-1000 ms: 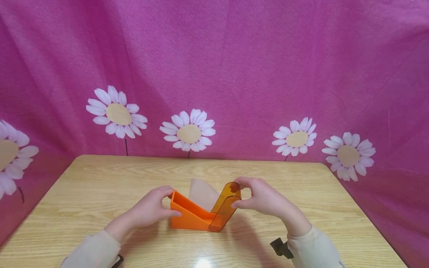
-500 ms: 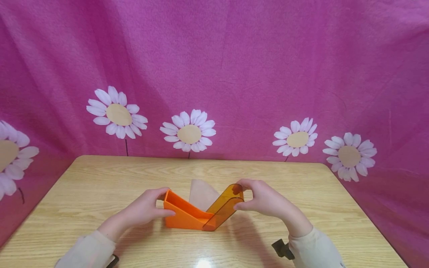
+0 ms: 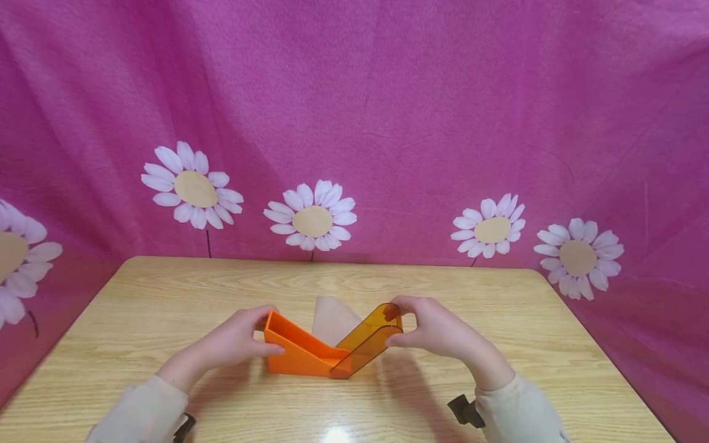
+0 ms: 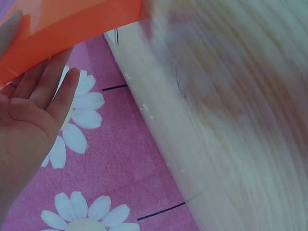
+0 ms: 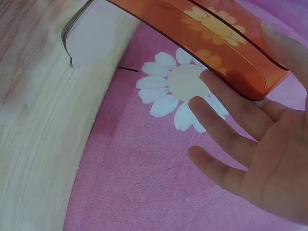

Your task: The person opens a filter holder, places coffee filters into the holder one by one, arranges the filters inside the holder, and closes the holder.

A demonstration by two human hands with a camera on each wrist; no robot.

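An orange plastic case (image 3: 299,357) with a slanted open top sits near the middle of the table. Its see-through amber lid (image 3: 362,351) joins it at the low right end and leans up to the right, swung away from the case. My left hand (image 3: 235,341) grips the tall left end, thumb on the front and fingers behind. At the lid's raised end, my right hand (image 3: 434,329) pinches it between thumb and fingers; the other fingers (image 5: 219,166) stretch out below it in the right wrist view. The left wrist view shows the case's orange wall (image 4: 82,36) against my left fingers.
A pale flat piece (image 3: 334,320) stands up just behind the case, partly hidden by it. Beneath everything is a light wooden table (image 3: 476,301). A pink curtain (image 3: 388,123) with white daisies hangs along its back and sides.
My left hand and the orange case have shifted left. The amber lid has tilted lower, so the angle between it and the case is wider. My right hand has moved only slightly right.
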